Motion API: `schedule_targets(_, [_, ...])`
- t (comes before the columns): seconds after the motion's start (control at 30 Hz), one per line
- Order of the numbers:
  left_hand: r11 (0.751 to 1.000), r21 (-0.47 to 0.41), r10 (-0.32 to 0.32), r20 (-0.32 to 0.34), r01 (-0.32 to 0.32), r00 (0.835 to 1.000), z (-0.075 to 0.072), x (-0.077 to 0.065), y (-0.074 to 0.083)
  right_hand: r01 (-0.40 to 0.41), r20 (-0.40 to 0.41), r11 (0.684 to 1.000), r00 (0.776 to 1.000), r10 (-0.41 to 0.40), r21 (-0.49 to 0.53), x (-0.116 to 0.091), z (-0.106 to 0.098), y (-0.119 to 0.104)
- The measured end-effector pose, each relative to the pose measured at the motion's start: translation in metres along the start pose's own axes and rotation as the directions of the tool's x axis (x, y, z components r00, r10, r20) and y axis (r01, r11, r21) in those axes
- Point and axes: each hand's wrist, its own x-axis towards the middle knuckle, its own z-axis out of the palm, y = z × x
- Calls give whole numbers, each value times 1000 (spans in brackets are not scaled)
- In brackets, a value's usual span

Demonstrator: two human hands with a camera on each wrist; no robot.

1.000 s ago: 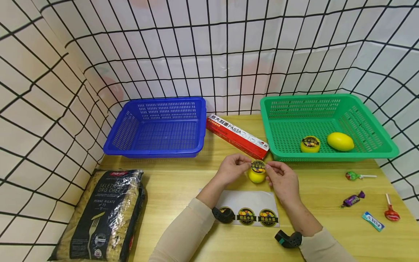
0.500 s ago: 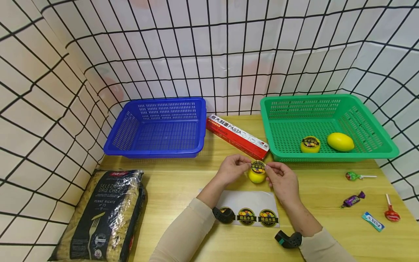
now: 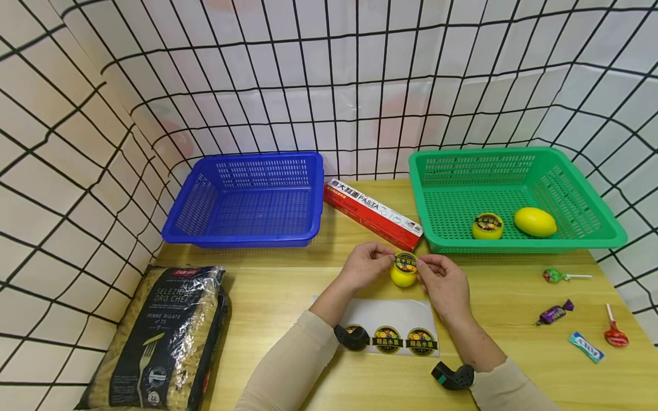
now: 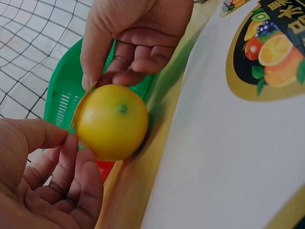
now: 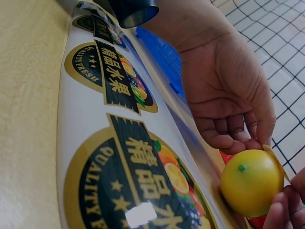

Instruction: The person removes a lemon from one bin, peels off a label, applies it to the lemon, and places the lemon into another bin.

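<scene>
A round black-and-gold fruit sticker point(image 3: 406, 262) lies over the top of a yellow lemon point(image 3: 403, 279) on the table. My left hand point(image 3: 366, 266) pinches the sticker's left edge between thumb and forefinger. At its opposite edge, my right hand point(image 3: 446, 285) pinches it the same way. In the left wrist view the sticker point(image 4: 77, 109) shows edge-on against the lemon point(image 4: 112, 125), whose green tip faces the camera. The white sticker sheet point(image 3: 380, 312) lies nearer my body, between my forearms, with several stickers along its front edge; my left wrist camera partly covers one.
A green basket point(image 3: 514, 246) at the back right holds a stickered lemon point(image 3: 486, 229) and a plain one point(image 3: 534, 222). At back left stands a blue basket point(image 3: 241, 238). A red pasta box point(image 3: 373, 216) lies between them, a penne bag point(image 3: 154, 337) at left, candies point(image 3: 555, 313) at right.
</scene>
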Motion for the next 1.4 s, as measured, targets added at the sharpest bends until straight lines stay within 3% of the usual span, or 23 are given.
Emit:
schedule_targets(0.2, [1000, -3, -1, 6, 1, 1000, 0, -2, 4, 6, -21, 999, 1000, -7, -51, -1, 0, 1])
schedule_targets(0.9, [999, 33, 16, 2, -16, 1000, 0, -3, 2, -6, -18, 998, 1000, 5, -68, 0, -1, -2])
schedule_targets(1.4, [999, 9, 40, 19, -40, 999, 1, -4, 1, 19, -21, 998, 1000, -21, -64, 1, 1, 3])
